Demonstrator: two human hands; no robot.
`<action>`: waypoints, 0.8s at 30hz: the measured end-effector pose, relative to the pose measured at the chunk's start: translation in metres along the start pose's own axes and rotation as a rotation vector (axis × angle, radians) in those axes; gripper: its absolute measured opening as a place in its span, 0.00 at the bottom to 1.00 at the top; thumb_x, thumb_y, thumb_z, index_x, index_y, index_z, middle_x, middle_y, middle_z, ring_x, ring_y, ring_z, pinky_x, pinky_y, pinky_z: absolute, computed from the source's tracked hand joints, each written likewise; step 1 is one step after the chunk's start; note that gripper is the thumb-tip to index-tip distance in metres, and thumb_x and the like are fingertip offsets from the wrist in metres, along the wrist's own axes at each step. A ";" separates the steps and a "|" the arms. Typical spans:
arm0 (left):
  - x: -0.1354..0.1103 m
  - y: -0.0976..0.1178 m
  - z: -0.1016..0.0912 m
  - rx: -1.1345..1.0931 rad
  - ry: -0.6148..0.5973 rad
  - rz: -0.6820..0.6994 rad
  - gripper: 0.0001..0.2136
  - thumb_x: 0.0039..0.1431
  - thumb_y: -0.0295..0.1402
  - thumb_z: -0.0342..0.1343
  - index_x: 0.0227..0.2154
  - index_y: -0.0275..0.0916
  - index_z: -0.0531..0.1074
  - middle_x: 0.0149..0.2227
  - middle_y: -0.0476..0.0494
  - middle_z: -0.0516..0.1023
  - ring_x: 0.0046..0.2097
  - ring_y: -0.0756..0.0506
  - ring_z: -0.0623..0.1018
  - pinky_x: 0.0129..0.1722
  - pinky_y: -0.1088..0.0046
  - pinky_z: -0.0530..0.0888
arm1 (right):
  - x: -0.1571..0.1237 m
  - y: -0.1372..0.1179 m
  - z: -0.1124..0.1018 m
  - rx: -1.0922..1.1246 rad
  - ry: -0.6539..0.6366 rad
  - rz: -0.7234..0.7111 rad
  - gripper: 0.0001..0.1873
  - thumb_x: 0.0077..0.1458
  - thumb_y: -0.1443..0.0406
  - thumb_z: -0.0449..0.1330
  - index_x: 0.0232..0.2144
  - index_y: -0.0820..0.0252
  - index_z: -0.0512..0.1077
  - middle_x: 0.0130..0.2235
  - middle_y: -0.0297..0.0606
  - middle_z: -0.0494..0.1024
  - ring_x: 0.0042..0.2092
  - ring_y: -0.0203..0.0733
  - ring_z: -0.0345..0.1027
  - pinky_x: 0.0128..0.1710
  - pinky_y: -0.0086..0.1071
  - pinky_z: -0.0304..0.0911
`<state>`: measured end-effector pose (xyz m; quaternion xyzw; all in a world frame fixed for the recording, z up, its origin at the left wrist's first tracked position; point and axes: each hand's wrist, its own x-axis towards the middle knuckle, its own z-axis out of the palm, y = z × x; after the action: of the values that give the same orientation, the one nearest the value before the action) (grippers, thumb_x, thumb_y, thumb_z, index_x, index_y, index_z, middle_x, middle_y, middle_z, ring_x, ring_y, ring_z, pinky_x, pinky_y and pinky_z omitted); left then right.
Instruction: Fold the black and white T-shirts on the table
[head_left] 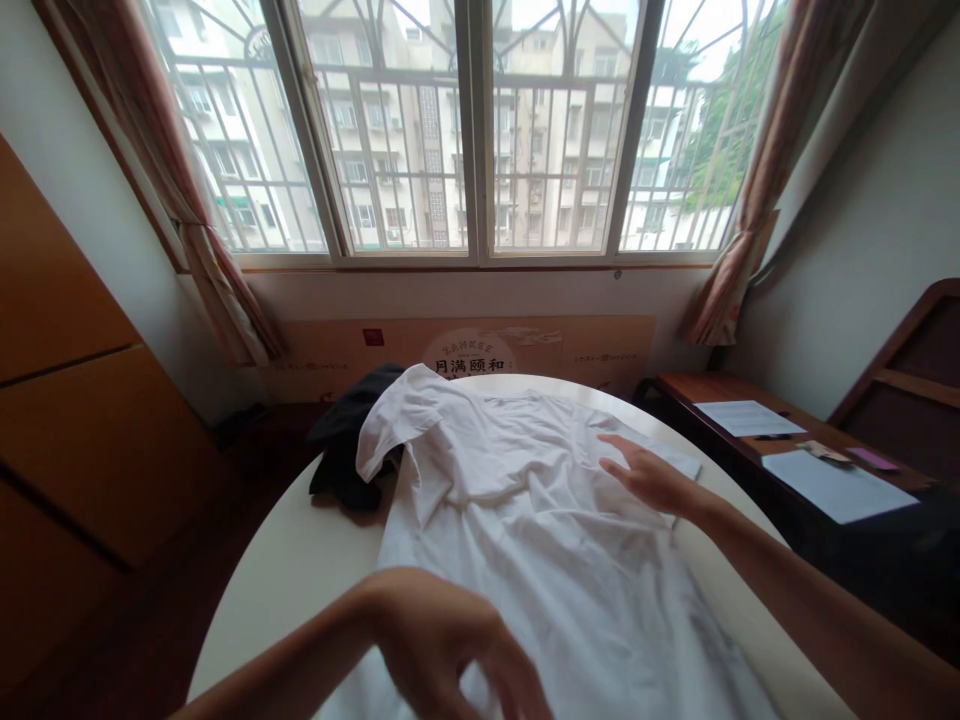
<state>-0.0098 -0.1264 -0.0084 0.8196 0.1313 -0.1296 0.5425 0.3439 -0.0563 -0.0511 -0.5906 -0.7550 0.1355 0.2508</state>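
A white T-shirt (525, 520) lies spread and wrinkled on a round white table (285, 570), collar end toward the window. My right hand (649, 475) rests flat on the shirt's right side, fingers spread. Close to the camera, my left hand (457, 645) hovers over the shirt's lower left part with fingers apart and slightly curled, blurred; whether it touches the cloth I cannot tell. A dark garment (349, 440) lies bunched at the table's far left, partly under the shirt's sleeve.
A dark wooden side table (697, 390) at right carries paper sheets (836, 485) and a pen. A wooden wardrobe (67, 400) fills the left side. Behind the table are a printed cardboard panel (465, 350), a barred window and curtains.
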 end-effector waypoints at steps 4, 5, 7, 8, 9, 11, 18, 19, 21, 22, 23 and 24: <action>-0.026 0.004 -0.071 0.594 0.916 -0.262 0.24 0.68 0.37 0.54 0.66 0.41 0.70 0.66 0.36 0.73 0.67 0.36 0.72 0.67 0.58 0.65 | 0.047 0.049 0.038 -0.191 -0.082 0.173 0.34 0.70 0.57 0.48 0.71 0.72 0.60 0.73 0.58 0.59 0.74 0.59 0.52 0.72 0.59 0.46; -0.031 -0.003 -0.092 0.748 1.063 -0.408 0.25 0.67 0.35 0.54 0.65 0.38 0.69 0.68 0.32 0.69 0.69 0.35 0.68 0.70 0.55 0.61 | 0.053 0.058 0.043 -0.235 -0.091 0.179 0.33 0.71 0.57 0.46 0.71 0.68 0.60 0.73 0.55 0.59 0.74 0.59 0.51 0.72 0.61 0.46; -0.042 -0.023 -0.127 0.927 1.261 -0.770 0.26 0.65 0.33 0.55 0.65 0.33 0.68 0.69 0.26 0.67 0.70 0.31 0.66 0.70 0.53 0.60 | 0.063 0.075 0.049 -0.302 -0.079 0.182 0.31 0.72 0.58 0.43 0.71 0.62 0.62 0.74 0.49 0.58 0.74 0.58 0.50 0.71 0.65 0.46; -0.049 -0.033 -0.142 0.955 1.328 -0.928 0.26 0.64 0.33 0.55 0.64 0.30 0.68 0.68 0.23 0.68 0.69 0.30 0.67 0.68 0.53 0.63 | 0.067 0.082 0.048 -0.320 -0.067 0.189 0.31 0.72 0.58 0.42 0.71 0.60 0.62 0.74 0.48 0.58 0.75 0.58 0.50 0.70 0.66 0.46; -0.057 -0.042 -0.153 0.939 1.368 -1.058 0.25 0.65 0.33 0.54 0.63 0.28 0.69 0.65 0.21 0.70 0.67 0.29 0.70 0.65 0.53 0.67 | 0.070 0.090 0.047 -0.330 -0.059 0.201 0.32 0.72 0.58 0.41 0.71 0.60 0.61 0.74 0.47 0.58 0.75 0.59 0.49 0.70 0.68 0.47; -0.075 -0.055 -0.168 0.824 1.367 -1.196 0.22 0.65 0.31 0.52 0.59 0.27 0.71 0.59 0.20 0.75 0.61 0.29 0.76 0.58 0.56 0.73 | 0.076 0.107 0.041 -0.333 -0.055 0.225 0.33 0.71 0.57 0.39 0.72 0.61 0.60 0.75 0.48 0.56 0.75 0.60 0.47 0.69 0.70 0.44; -0.123 -0.055 -0.208 0.611 1.415 -1.218 0.17 0.65 0.28 0.54 0.54 0.33 0.75 0.54 0.27 0.80 0.55 0.35 0.81 0.51 0.62 0.75 | 0.085 0.154 0.022 -0.376 -0.115 0.218 0.35 0.70 0.51 0.41 0.74 0.53 0.58 0.76 0.40 0.52 0.76 0.59 0.43 0.71 0.67 0.42; -0.127 -0.054 -0.215 0.617 1.429 -1.227 0.17 0.65 0.29 0.54 0.55 0.33 0.74 0.55 0.27 0.80 0.55 0.35 0.80 0.52 0.61 0.75 | 0.086 0.158 0.020 -0.384 -0.125 0.215 0.35 0.70 0.51 0.41 0.74 0.53 0.57 0.76 0.40 0.51 0.76 0.58 0.42 0.71 0.66 0.41; -0.134 -0.055 -0.227 0.617 1.446 -1.248 0.17 0.66 0.29 0.54 0.55 0.32 0.73 0.56 0.27 0.79 0.55 0.34 0.80 0.52 0.58 0.75 | 0.088 0.162 0.019 -0.391 -0.138 0.209 0.36 0.69 0.52 0.41 0.74 0.54 0.56 0.76 0.40 0.50 0.76 0.57 0.42 0.72 0.66 0.41; -0.137 -0.057 -0.231 0.612 1.450 -1.264 0.16 0.65 0.29 0.55 0.54 0.30 0.74 0.55 0.26 0.79 0.55 0.33 0.80 0.52 0.57 0.76 | 0.088 0.164 0.019 -0.390 -0.141 0.207 0.36 0.69 0.52 0.42 0.74 0.54 0.56 0.76 0.40 0.50 0.76 0.58 0.42 0.72 0.66 0.41; -0.138 -0.058 -0.233 0.607 1.456 -1.280 0.16 0.65 0.29 0.55 0.53 0.28 0.74 0.54 0.23 0.79 0.55 0.32 0.80 0.51 0.55 0.76 | 0.089 0.165 0.018 -0.386 -0.141 0.204 0.36 0.69 0.52 0.42 0.74 0.54 0.57 0.76 0.40 0.51 0.76 0.59 0.43 0.72 0.67 0.41; -0.138 -0.061 -0.234 0.606 1.467 -1.296 0.16 0.66 0.29 0.54 0.53 0.25 0.73 0.54 0.21 0.79 0.55 0.31 0.80 0.52 0.54 0.75 | 0.089 0.167 0.018 -0.379 -0.140 0.200 0.36 0.69 0.51 0.42 0.74 0.54 0.57 0.76 0.39 0.51 0.76 0.60 0.43 0.71 0.68 0.41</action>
<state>-0.1440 0.1023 0.0774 0.5711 0.8103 0.1075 -0.0756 0.4558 0.0752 -0.1299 -0.6883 -0.7201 0.0560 0.0674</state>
